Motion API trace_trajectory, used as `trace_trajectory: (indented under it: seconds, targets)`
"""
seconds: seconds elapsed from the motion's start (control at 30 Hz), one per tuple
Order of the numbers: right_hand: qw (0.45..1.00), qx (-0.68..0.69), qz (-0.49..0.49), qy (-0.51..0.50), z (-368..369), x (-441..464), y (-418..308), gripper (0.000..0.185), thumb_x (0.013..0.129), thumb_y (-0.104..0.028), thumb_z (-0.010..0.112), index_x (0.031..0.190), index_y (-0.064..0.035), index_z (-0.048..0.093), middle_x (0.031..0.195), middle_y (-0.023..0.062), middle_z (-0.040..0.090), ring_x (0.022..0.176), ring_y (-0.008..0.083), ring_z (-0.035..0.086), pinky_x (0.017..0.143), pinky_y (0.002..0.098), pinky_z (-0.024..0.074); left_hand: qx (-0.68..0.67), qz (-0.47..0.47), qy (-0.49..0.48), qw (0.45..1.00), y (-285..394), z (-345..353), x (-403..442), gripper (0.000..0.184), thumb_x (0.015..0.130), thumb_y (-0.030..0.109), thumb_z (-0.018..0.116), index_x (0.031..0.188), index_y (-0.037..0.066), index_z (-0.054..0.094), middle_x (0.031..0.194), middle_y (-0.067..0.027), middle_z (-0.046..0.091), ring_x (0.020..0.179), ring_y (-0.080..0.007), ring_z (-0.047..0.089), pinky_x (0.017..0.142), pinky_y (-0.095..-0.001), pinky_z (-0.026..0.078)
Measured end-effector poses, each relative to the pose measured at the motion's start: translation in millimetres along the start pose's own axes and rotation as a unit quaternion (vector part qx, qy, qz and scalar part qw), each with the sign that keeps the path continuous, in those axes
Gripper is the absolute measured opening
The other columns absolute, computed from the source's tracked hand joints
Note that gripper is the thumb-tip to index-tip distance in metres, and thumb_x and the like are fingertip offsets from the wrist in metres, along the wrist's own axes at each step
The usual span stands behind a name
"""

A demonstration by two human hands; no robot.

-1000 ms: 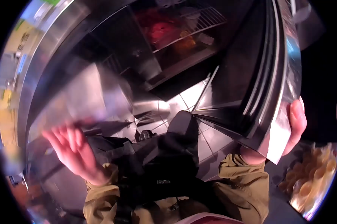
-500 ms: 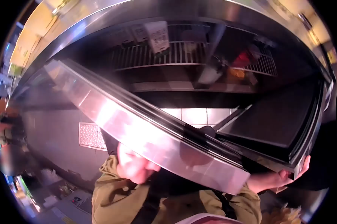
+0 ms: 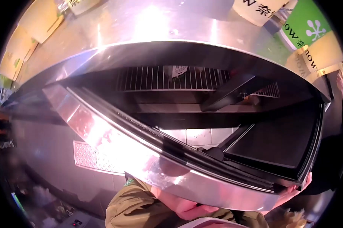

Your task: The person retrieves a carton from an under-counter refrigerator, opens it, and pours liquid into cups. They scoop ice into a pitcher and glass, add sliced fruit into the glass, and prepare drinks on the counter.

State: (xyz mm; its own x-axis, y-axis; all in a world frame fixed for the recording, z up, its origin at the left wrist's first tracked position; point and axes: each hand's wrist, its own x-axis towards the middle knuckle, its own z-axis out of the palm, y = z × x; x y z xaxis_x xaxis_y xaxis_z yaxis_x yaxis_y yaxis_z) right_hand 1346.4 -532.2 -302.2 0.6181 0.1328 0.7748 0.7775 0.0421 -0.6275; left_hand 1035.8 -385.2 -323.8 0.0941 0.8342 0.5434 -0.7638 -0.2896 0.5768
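Two doors of an under-counter fridge stand open in front of me. The left door (image 3: 114,146) slants across the view, its shiny metal edge toward me. My left hand (image 3: 188,207) is close against the outer side of that door near my body; its fingers are mostly hidden by the door. At the lower right my right hand (image 3: 293,193) has its fingers wrapped round the corner of the right door (image 3: 274,136), which shows its dark inner panel. Inside the fridge is a wire shelf (image 3: 152,79) with a labelled pack (image 3: 178,71) on it.
Above is the metal counter top (image 3: 186,22), with pale printed cups (image 3: 255,9) and a green cup (image 3: 304,24). A dark upright post (image 3: 228,92) divides the fridge opening. White floor tiles (image 3: 198,136) and a diamond-plate panel (image 3: 90,155) lie below.
My view has tilted up, so more of the counter and its cups shows. My left hand has moved right along the left door. My right hand stays at the right door's corner.
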Motion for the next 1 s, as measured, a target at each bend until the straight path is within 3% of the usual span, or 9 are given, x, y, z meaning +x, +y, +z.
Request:
trace_trajectory:
  seconds: [0.4, 0.47, 0.57, 0.6, 0.7, 0.8, 0.87, 0.9, 1.0]
  targets:
    - [0.978, 0.114, -0.120, -0.127, 24, 28, 48, 0.080, 0.072, -0.054, 0.068, 0.122, 0.0053, 0.045, 0.119, 0.0224, 0.053, 0.107, 0.0323, 0.054, 0.093, 0.0378, 0.0427, -0.002, -0.015, -0.048, 0.999, -10, -4, 37, 0.038, 0.089, 0.009, 0.046, 0.125, -0.002, 0.035, 0.111, -0.0179, 0.048, 0.047, -0.0135, 0.047, 0.043, -0.0260, 0.044]
    - [0.992, 0.063, -0.072, -0.087, 50, 17, 28, 0.068, 0.081, -0.052, 0.058, 0.114, 0.0069, 0.052, 0.120, 0.0210, 0.052, 0.110, 0.0298, 0.052, 0.096, 0.0367, 0.0395, -0.002, -0.008, -0.067, 0.998, -22, -14, 50, 0.039, 0.089, 0.007, 0.047, 0.125, -0.003, 0.034, 0.114, -0.0192, 0.048, 0.047, -0.0142, 0.048, 0.044, -0.0264, 0.045]
    - [0.987, 0.108, 0.120, 0.026, 87, 16, -6, 0.041, 0.079, -0.024, 0.060, 0.107, 0.0064, 0.055, 0.110, 0.0166, 0.057, 0.099, 0.0229, 0.057, 0.089, 0.0312, 0.0443, 0.027, 0.001, -0.098, 0.995, -50, -32, 90, 0.046, 0.085, 0.006, 0.048, 0.126, -0.008, 0.034, 0.122, -0.0255, 0.044, 0.048, -0.0144, 0.048, 0.045, -0.0251, 0.046]
    - [0.888, 0.319, 0.331, 0.013, 96, 37, -26, 0.029, 0.081, -0.020, 0.056, 0.097, 0.0038, 0.058, 0.089, 0.0101, 0.061, 0.078, 0.0138, 0.060, 0.071, 0.0237, 0.0474, 0.056, 0.005, -0.090, 0.994, -61, -38, 106, 0.051, 0.083, 0.005, 0.048, 0.129, -0.012, 0.033, 0.123, -0.0291, 0.044, 0.048, -0.0144, 0.048, 0.043, -0.0246, 0.045]
    - [0.828, 0.427, 0.362, -0.025, 100, 38, -26, 0.023, 0.081, -0.019, 0.053, 0.088, 0.0020, 0.059, 0.071, 0.0053, 0.060, 0.059, 0.0100, 0.056, 0.055, 0.0216, 0.0451, 0.043, -0.031, -0.109, 0.993, -69, -54, 139, 0.042, 0.086, 0.008, 0.041, 0.119, -0.017, 0.035, 0.117, -0.0274, 0.041, 0.055, -0.0121, 0.042, 0.072, -0.0347, 0.039]
    - [0.816, 0.457, 0.354, -0.010, 82, 39, -30, 0.026, 0.082, -0.021, 0.053, 0.089, 0.0041, 0.059, 0.072, 0.0076, 0.061, 0.057, 0.0122, 0.058, 0.055, 0.0225, 0.0466, 0.026, -0.029, -0.162, 0.986, -74, -47, 140, 0.027, 0.088, 0.008, 0.037, 0.104, -0.012, 0.045, 0.124, -0.0266, 0.045, 0.063, -0.0134, 0.037, 0.084, -0.0374, 0.041]
    - [0.802, 0.462, 0.376, -0.040, 75, 44, -28, 0.030, 0.082, -0.021, 0.052, 0.094, 0.0061, 0.058, 0.075, 0.0092, 0.062, 0.060, 0.0132, 0.059, 0.057, 0.0229, 0.0480, 0.002, 0.018, -0.223, 0.975, -77, -43, 145, 0.021, 0.088, 0.006, 0.036, 0.097, -0.010, 0.046, 0.131, -0.0299, 0.040, 0.062, -0.0137, 0.038, 0.076, -0.0333, 0.043]
    - [0.835, 0.408, 0.368, -0.024, 68, 41, -29, 0.038, 0.082, -0.022, 0.052, 0.103, 0.0096, 0.055, 0.084, 0.0128, 0.063, 0.068, 0.0152, 0.062, 0.063, 0.0239, 0.0499, 0.044, 0.054, -0.182, 0.981, -78, -39, 139, 0.015, 0.087, 0.004, 0.036, 0.089, -0.008, 0.046, 0.137, -0.0344, 0.030, 0.059, -0.0123, 0.038, 0.066, -0.0278, 0.041]
    - [0.857, 0.395, 0.287, -0.167, 52, 42, -11, 0.055, 0.083, -0.034, 0.050, 0.118, 0.0087, 0.047, 0.104, 0.0142, 0.060, 0.091, 0.0190, 0.060, 0.079, 0.0295, 0.0481, 0.114, 0.069, -0.067, 0.989, -73, -27, 129, 0.025, 0.086, 0.008, 0.043, 0.103, -0.010, 0.043, 0.133, -0.0354, 0.034, 0.049, -0.0064, 0.036, 0.047, -0.0181, 0.037]
